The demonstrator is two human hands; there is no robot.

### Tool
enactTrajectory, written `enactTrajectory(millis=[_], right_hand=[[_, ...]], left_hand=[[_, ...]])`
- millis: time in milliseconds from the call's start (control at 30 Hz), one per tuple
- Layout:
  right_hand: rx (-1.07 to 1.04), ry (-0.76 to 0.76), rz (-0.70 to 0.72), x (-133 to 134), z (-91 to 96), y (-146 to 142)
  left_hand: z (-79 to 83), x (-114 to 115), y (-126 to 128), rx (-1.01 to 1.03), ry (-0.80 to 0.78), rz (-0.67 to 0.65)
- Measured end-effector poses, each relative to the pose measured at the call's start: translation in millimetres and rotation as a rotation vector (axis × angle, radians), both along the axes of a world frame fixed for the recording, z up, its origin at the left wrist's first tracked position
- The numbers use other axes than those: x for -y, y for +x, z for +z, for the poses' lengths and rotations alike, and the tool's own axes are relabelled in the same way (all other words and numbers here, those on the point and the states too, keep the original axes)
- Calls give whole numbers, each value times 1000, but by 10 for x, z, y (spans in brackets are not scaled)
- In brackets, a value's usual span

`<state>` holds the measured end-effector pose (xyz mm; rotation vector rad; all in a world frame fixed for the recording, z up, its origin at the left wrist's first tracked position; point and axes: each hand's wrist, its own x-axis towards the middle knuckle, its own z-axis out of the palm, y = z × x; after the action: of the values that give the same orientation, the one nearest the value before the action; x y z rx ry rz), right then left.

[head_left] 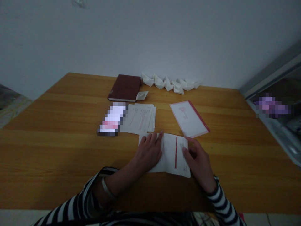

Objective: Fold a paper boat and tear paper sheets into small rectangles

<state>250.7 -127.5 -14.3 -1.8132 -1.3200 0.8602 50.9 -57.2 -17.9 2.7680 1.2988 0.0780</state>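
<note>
My left hand [148, 150] lies flat on a white paper sheet [169, 160] with a red printed stripe, its fingertips near the sheet's far edge. My right hand [195, 160] presses the same sheet's right side, fingers on the paper beside the stripe. The sheet looks partly folded, and part of it is hidden under my hands. Beyond them sit a stack of printed papers [138, 118] and a pink-bordered white card [188, 119], neither touched by my hands.
All this stands on a wooden table [70, 157]. Along the far edge are a dark red notebook [124, 88], a small paper fold [142, 95] and a row of folded paper boats [169, 83]. A blurred object [111, 119] lies left of the stack. A white wall rises behind.
</note>
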Motion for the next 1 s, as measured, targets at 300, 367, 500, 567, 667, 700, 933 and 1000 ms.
enactTrajectory(millis=[300,367,500,567,667,700,933,1000], right_hand=[[447,-14,-88,214,-29,-208],[548,-35,-88,246,-51,-248],[684,-57,-72,288,-110,-253],[744,-63,-58,290,-126,-242],[782,-57,-34,279,-132,-241],[786,-52,-26,279,-134,-242],[861,-112,-126,559,-138,108],[832,-101,-249,672,-58,311]], left_hand=[[-7,13,8,-22,6,32],[-9,11,15,-25,-1,39],[-21,5,21,-26,3,39],[-30,5,18,-23,5,36],[-41,8,8,-19,10,32],[-43,9,4,-17,12,31],[-39,18,-7,-18,10,27],[-34,15,5,-17,6,23]])
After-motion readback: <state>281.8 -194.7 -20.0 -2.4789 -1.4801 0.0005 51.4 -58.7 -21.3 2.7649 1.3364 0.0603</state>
